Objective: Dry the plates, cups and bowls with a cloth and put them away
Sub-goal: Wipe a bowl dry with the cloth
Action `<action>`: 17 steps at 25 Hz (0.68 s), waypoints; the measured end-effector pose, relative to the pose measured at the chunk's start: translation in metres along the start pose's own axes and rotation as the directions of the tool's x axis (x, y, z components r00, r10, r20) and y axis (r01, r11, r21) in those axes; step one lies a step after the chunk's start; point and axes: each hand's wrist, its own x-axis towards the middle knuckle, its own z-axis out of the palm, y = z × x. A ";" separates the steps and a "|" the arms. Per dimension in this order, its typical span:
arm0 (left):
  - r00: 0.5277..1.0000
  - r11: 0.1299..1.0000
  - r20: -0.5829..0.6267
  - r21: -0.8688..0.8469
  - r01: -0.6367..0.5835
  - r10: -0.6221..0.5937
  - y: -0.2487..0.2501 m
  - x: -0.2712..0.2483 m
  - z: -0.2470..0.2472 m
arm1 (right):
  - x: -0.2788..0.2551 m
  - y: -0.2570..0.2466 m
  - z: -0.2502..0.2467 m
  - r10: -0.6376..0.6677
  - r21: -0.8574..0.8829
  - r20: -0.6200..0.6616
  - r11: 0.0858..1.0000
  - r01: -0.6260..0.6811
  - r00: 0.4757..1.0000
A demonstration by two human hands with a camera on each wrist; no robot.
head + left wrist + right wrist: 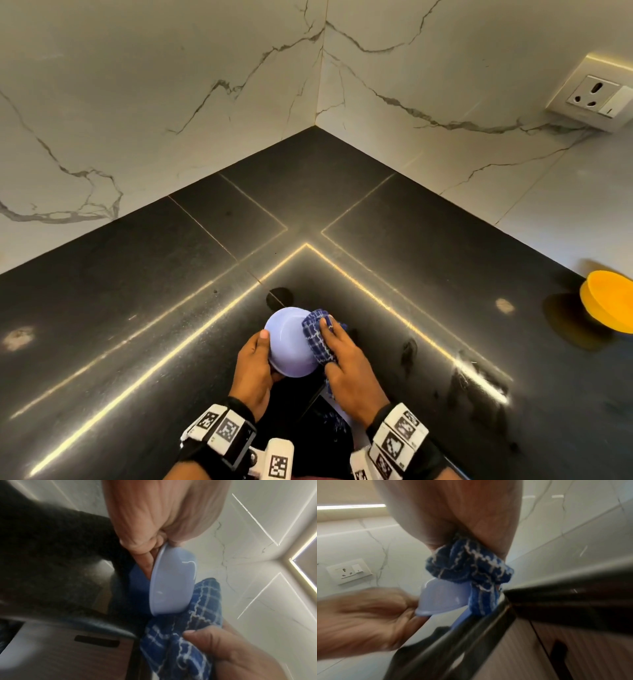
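A small lilac bowl [290, 342] is held upside down above the front of the black counter [137, 308], its underside facing me. My left hand [255, 366] grips its rim, thumb on the outside, fingers inside [145, 563]. My right hand [346, 363] presses a blue checked cloth [317, 334] against the bowl's right side, with the cloth bunched under its fingers. In the left wrist view the bowl [171, 582] lies on the cloth [197, 608]. In the right wrist view the cloth [471, 566] sits over the bowl [443, 599].
A yellow bowl [609, 301] lies tilted on the counter at the far right. A white wall socket [596, 96] is on the marble wall behind it. The counter meets marble walls in a corner ahead. Wood-grain cabinet fronts [556, 649] run below the counter edge.
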 end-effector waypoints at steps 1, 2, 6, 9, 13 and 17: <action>1.000 1.000 0.008 0.004 0.023 -0.023 0.002 0.001 0.002 | 0.009 0.000 -0.005 0.010 -0.052 0.003 0.999 -0.010 1.000; 0.999 0.999 0.007 0.019 0.043 -0.043 0.003 0.000 0.004 | 0.021 0.002 -0.011 0.044 -0.075 0.015 0.996 -0.043 0.999; 0.994 0.994 -0.058 -0.052 0.094 -0.097 0.003 -0.002 0.008 | 0.040 0.001 -0.019 0.095 -0.096 0.023 0.991 -0.092 0.995; 0.975 0.968 -0.131 -0.200 0.154 -0.182 0.009 0.003 0.013 | 0.006 0.010 -0.004 0.035 -0.132 -0.011 0.991 -0.036 0.999; 0.961 0.947 -0.176 -0.279 0.160 -0.214 0.024 0.006 0.022 | -0.026 0.010 0.018 0.001 -0.252 -0.022 0.968 -0.006 1.000; 0.951 0.911 -0.137 -0.352 0.214 -0.276 0.028 -0.021 0.043 | 0.010 0.010 0.003 0.068 -0.071 -0.226 0.994 -0.086 0.972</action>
